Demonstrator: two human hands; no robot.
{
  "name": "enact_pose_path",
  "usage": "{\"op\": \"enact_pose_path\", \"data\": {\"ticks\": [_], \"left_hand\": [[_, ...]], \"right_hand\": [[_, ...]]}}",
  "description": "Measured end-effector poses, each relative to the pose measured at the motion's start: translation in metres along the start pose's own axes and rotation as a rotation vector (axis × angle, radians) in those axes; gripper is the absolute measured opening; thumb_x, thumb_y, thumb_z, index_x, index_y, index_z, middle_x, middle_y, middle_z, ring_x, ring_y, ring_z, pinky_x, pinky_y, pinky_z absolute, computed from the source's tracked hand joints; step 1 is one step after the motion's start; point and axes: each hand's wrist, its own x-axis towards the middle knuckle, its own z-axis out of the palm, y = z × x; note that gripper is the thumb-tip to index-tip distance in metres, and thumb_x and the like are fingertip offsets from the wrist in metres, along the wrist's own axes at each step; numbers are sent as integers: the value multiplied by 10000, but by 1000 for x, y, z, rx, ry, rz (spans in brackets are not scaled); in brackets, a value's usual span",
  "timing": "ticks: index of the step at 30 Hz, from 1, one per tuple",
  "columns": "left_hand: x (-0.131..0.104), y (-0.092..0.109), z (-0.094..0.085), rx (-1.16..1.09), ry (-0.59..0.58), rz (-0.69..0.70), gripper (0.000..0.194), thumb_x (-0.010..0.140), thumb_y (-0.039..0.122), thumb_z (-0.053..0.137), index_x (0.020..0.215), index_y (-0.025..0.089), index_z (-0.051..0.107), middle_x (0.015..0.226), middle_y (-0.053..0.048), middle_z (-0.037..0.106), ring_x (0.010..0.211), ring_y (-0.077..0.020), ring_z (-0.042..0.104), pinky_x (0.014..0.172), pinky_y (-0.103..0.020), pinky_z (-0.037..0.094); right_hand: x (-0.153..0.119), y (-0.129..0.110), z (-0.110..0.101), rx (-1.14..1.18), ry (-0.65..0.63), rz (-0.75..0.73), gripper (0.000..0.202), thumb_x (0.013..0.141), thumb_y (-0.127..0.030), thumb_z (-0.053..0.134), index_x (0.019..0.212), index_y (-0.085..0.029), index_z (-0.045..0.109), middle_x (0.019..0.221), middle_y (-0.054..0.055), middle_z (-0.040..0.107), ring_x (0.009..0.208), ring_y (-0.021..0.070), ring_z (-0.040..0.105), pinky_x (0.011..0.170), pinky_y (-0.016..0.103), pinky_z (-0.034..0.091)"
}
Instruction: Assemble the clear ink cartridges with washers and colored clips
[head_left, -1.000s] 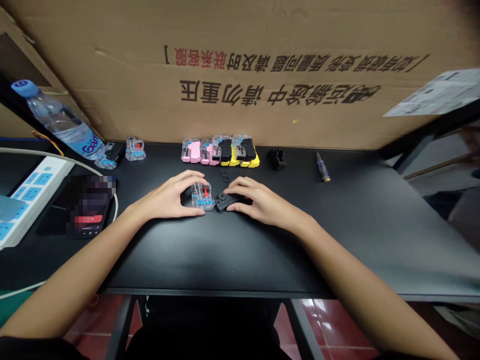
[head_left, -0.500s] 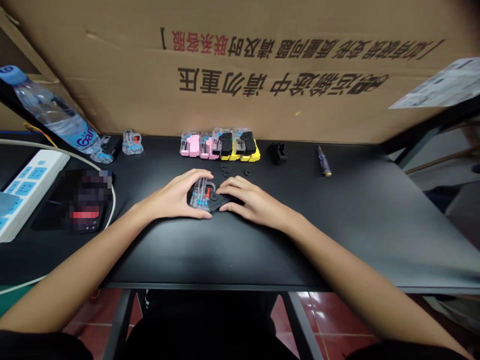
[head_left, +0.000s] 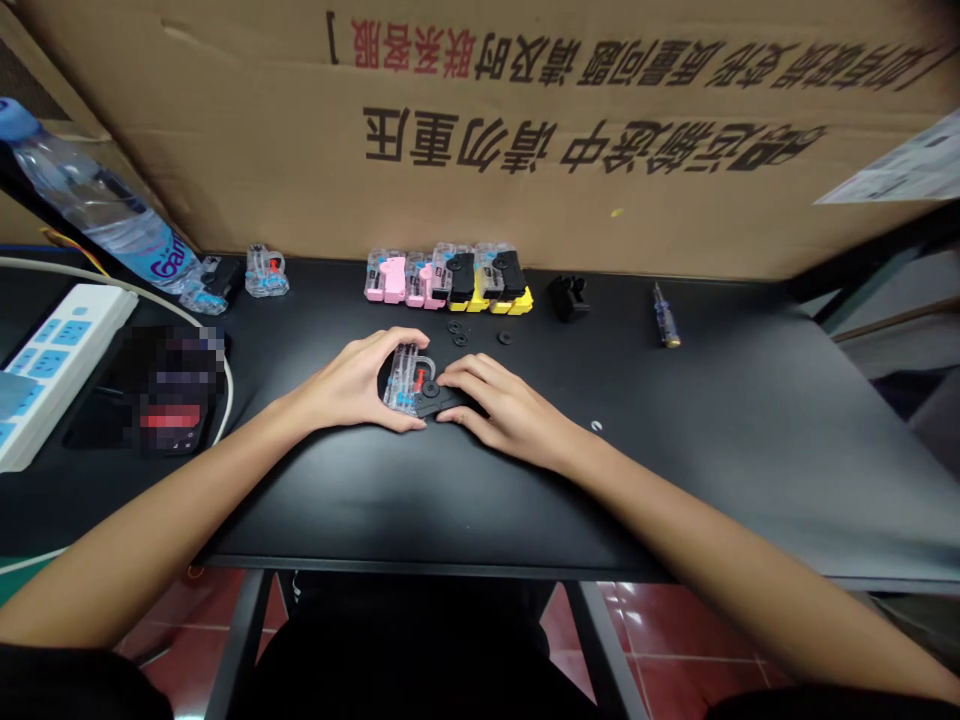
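My left hand [head_left: 356,385] grips a clear plastic case [head_left: 402,378] between thumb and fingers, near the middle of the table. Blue and red bits show inside it, along with a curved clear loop. A black plastic piece [head_left: 437,400] with a round disc on it lies against the case's right side. My right hand [head_left: 499,405] pinches this black piece, its fingertips hiding the right end. Several small black rings [head_left: 460,340] lie just beyond my hands. Further back stands a row of similar clear cases with pink [head_left: 393,280], black [head_left: 462,276] and yellow [head_left: 514,303] parts.
Back left are another clear case [head_left: 266,272], a water bottle [head_left: 112,210], a power strip [head_left: 71,350] and a phone [head_left: 176,400]. Right of the row are a black part [head_left: 568,298] and a screwdriver [head_left: 666,318]. A cardboard sheet [head_left: 262,150] stands behind. A small white bit [head_left: 596,426] lies near my right forearm.
The view has shifted slightly. Both hands keep their grip on the clear case and black piece, almost unmoved. A small white bit now shows beside my right forearm.
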Motion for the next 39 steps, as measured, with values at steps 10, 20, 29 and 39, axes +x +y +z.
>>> {"op": "enact_pose_path", "data": {"ticks": [10, 20, 29, 39], "left_hand": [[2, 23, 8, -309, 115, -177, 426, 1063, 578, 582, 1294, 220, 601, 1049, -54, 802, 840, -188, 756, 765, -292, 605], [6, 29, 19, -476, 74, -331, 387, 1035, 605, 615, 1091, 227, 552, 725, 12, 757, 413, -86, 557, 450, -192, 453], [10, 26, 19, -680, 125, -379, 487, 991, 692, 634, 1016, 221, 510, 694, 17, 747, 375, -58, 486, 365, -169, 327], [7, 25, 22, -645, 156, -362, 472, 979, 659, 673, 1037, 234, 475, 748, 8, 785, 398, -84, 598, 361, -163, 371]], "right_hand": [[8, -16, 0, 826, 217, 399, 512, 1103, -637, 507, 1428, -242, 530, 913, 11, 669, 710, 166, 670, 703, 336, 606], [19, -23, 4, 935, 190, 463, 451, 1033, -662, 629, 1052, -217, 561, 726, -75, 503, 500, 79, 469, 457, 223, 424], [14, -20, 2, 1016, 99, 450, 444, 1035, -649, 642, 1031, -214, 554, 706, -83, 495, 484, 70, 450, 446, 214, 380], [17, -23, 11, 1011, 264, 490, 416, 1025, -637, 656, 1023, -242, 525, 781, -69, 516, 538, 83, 497, 482, 225, 496]]}}
